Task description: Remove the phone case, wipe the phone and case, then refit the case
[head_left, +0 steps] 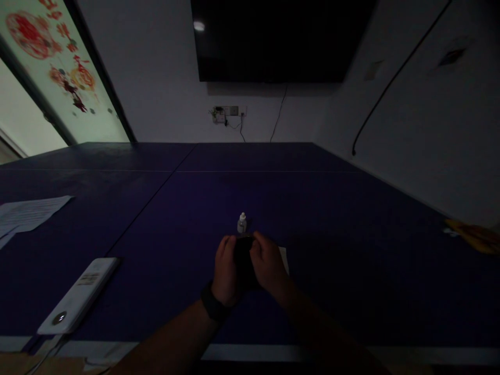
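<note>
My left hand point(225, 271) and my right hand point(267, 263) meet over the table, both gripping a dark object point(244, 258). Its shape is lost in shadow and behind my fingers. A small white dropper bottle point(242, 224) stands upright just beyond my fingertips, apart from them. A pale paper corner point(284, 259) sticks out beside my right hand. A black band circles my left wrist point(213, 306).
The dark blue table point(250, 192) has a white edge strip near me. A white flat device point(78, 297) lies to the left, with papers point(27, 216) beyond it. A yellow item point(472, 235) sits at the far right edge. Walls bound the far and right sides.
</note>
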`<action>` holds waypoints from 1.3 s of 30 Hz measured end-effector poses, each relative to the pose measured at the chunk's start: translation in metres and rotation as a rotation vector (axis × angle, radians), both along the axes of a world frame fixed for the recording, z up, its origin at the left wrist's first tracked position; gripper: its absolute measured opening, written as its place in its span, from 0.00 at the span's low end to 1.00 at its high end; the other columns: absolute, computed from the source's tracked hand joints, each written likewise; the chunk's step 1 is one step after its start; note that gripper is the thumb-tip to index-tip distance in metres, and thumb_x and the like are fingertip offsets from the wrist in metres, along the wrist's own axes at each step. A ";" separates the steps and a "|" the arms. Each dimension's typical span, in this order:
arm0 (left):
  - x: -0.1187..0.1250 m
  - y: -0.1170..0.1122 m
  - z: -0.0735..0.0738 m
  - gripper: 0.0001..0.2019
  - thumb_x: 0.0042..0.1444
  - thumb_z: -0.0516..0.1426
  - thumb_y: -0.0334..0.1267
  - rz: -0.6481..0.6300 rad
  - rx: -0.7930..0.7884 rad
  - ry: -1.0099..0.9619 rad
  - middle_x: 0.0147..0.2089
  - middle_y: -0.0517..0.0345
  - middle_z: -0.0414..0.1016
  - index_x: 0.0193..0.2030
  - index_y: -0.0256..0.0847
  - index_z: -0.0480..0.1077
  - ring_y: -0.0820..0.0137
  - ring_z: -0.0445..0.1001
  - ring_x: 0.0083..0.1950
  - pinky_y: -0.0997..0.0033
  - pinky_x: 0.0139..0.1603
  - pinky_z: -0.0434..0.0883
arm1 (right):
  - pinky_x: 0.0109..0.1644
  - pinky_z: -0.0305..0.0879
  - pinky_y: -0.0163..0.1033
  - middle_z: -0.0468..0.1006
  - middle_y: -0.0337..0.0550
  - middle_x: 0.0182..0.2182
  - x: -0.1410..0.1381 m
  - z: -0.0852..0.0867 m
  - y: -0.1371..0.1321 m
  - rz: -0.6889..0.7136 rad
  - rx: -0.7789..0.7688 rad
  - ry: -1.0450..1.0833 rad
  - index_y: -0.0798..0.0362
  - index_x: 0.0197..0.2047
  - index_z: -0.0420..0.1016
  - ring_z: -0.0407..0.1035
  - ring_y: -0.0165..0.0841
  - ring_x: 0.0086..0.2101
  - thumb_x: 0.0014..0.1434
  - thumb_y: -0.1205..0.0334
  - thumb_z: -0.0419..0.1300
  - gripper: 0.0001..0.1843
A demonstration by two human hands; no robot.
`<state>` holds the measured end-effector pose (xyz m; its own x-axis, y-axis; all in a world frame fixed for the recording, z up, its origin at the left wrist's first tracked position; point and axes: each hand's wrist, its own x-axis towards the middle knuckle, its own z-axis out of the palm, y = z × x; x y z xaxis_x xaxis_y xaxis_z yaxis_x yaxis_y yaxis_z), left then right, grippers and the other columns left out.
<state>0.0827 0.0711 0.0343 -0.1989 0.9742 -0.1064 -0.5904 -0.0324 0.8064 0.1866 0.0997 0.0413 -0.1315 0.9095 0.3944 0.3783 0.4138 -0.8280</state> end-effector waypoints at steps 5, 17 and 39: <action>0.005 -0.001 0.001 0.20 0.51 0.66 0.53 0.062 -0.003 0.021 0.30 0.64 0.72 0.35 0.41 0.66 0.73 0.71 0.31 0.72 0.35 0.70 | 0.34 0.54 0.41 0.71 0.40 0.26 -0.002 0.001 -0.005 -0.038 0.089 -0.081 0.47 0.29 0.65 0.64 0.36 0.28 0.59 0.68 0.50 0.09; -0.007 -0.002 0.002 0.24 0.52 0.64 0.59 0.254 0.083 0.330 0.25 0.67 0.63 0.27 0.41 0.62 0.76 0.62 0.27 0.75 0.29 0.63 | 0.32 0.53 0.41 0.69 0.39 0.23 -0.009 0.009 -0.012 0.068 0.101 -0.009 0.48 0.28 0.62 0.63 0.34 0.25 0.66 0.63 0.46 0.14; -0.007 -0.010 0.005 0.23 0.51 0.65 0.56 0.310 0.112 0.419 0.23 0.67 0.60 0.24 0.42 0.60 0.75 0.58 0.25 0.75 0.27 0.61 | 0.30 0.50 0.42 0.65 0.38 0.22 -0.010 0.015 -0.018 0.085 0.138 -0.062 0.47 0.28 0.59 0.60 0.34 0.24 0.60 0.66 0.47 0.09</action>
